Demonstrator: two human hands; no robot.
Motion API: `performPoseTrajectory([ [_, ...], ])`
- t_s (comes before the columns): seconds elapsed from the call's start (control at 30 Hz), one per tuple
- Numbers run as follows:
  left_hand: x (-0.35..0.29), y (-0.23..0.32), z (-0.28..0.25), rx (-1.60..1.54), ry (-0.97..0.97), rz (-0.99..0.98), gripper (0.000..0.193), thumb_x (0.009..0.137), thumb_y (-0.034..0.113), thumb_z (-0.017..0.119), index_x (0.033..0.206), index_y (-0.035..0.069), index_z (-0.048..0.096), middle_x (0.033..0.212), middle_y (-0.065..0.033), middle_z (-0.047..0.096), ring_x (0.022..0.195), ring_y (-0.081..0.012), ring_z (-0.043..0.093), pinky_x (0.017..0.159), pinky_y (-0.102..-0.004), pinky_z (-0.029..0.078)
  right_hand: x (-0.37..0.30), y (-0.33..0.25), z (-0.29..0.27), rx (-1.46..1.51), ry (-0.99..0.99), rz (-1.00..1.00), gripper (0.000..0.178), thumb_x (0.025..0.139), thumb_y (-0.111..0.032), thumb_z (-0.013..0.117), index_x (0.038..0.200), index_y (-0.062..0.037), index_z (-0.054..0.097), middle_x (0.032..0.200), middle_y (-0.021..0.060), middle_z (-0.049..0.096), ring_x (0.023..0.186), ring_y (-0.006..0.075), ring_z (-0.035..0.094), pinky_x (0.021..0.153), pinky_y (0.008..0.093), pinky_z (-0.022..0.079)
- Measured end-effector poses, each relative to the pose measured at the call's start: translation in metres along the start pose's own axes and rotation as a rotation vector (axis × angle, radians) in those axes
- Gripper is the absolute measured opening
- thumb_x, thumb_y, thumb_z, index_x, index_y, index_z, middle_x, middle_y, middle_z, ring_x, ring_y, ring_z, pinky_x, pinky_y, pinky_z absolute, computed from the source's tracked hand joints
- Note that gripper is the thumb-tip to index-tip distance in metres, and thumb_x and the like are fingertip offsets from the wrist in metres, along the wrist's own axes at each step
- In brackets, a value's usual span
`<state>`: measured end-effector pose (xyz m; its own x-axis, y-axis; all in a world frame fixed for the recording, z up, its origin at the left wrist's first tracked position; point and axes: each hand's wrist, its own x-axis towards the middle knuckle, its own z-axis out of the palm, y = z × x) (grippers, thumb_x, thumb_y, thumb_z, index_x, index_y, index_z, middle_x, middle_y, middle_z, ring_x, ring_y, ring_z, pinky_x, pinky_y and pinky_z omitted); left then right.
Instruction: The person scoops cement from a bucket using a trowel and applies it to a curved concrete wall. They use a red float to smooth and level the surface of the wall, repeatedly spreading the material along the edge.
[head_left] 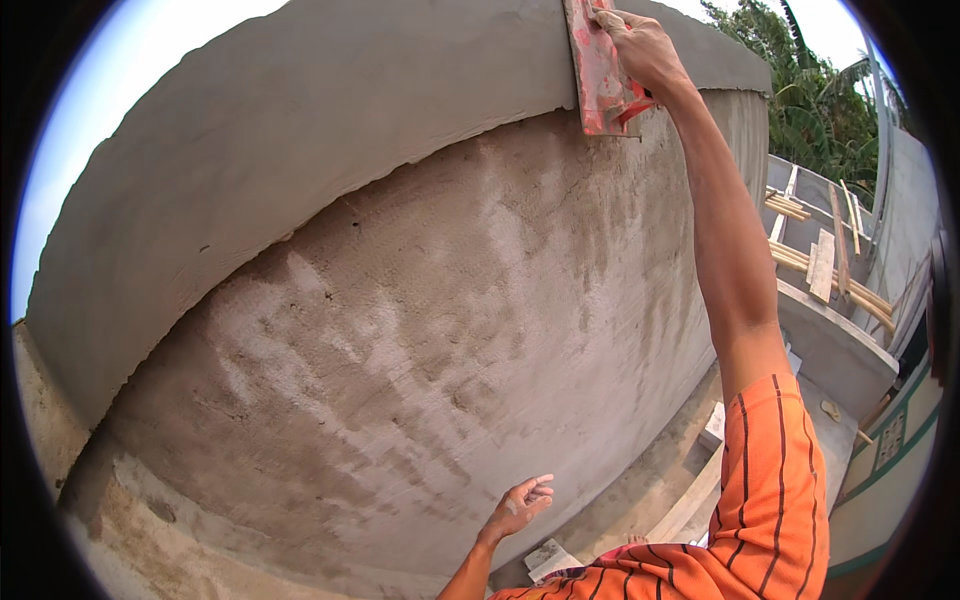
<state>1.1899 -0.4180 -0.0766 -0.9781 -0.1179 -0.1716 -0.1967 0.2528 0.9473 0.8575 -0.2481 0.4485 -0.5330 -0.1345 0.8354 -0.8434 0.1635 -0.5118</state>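
My right arm, in an orange striped sleeve, stretches up along the wall. High up, my right hand (645, 45) is closed on the handle of a red plastering float (602, 85), its flat face against the wall near the top. A smooth band of damp grey plaster (330, 90) covers the upper wall and ends in a ragged lower edge. Below it, the rougher brownish wall (430, 330) shows pale, streaky patches. Low down in front of that wall, my left hand (518, 507) hangs with loosely bent fingers and holds nothing that I can see. Pale smears mark its skin.
At the right, bamboo poles (790, 258) and wooden boards (822, 265) lie across low grey walls. A pale block (713, 427) and a long plank (690, 498) lie along the ground by the wall's foot. Trees (815, 110) stand beyond.
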Motion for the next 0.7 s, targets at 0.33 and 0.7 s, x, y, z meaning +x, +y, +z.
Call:
performPoseTrajectory([
  [0.33, -0.007, 0.012, 0.019, 0.067, -0.041, -0.026, 0.051, 0.093, 0.024, 0.062, 0.140, 0.009, 0.048, 0.118, -0.0118, 0.062, 0.107, -0.0171, 0.058, 0.095, -0.0326, 0.047, -0.033, 0.009, 0.016, 0.273, -0.007, 0.045, 0.035, 0.099, -0.035, 0.053, 0.123, -0.0126, 0.066, 0.099, 0.0128, 0.073, 0.095, 0.0213, 0.069, 0.081, 0.0364, 0.054],
  [0.7, -0.007, 0.023, -0.003, -0.045, 0.132, 0.068, 0.050, 0.091, 0.018, 0.064, 0.138, 0.007, 0.050, 0.113, -0.0100, 0.064, 0.101, -0.0140, 0.059, 0.093, -0.0325, 0.047, -0.058, -0.073, 0.057, -0.225, 0.015, -0.495, 0.030, 0.098, -0.028, 0.051, 0.117, -0.0092, 0.066, 0.098, 0.0161, 0.071, 0.085, 0.0237, 0.069, 0.079, 0.0363, 0.053],
])
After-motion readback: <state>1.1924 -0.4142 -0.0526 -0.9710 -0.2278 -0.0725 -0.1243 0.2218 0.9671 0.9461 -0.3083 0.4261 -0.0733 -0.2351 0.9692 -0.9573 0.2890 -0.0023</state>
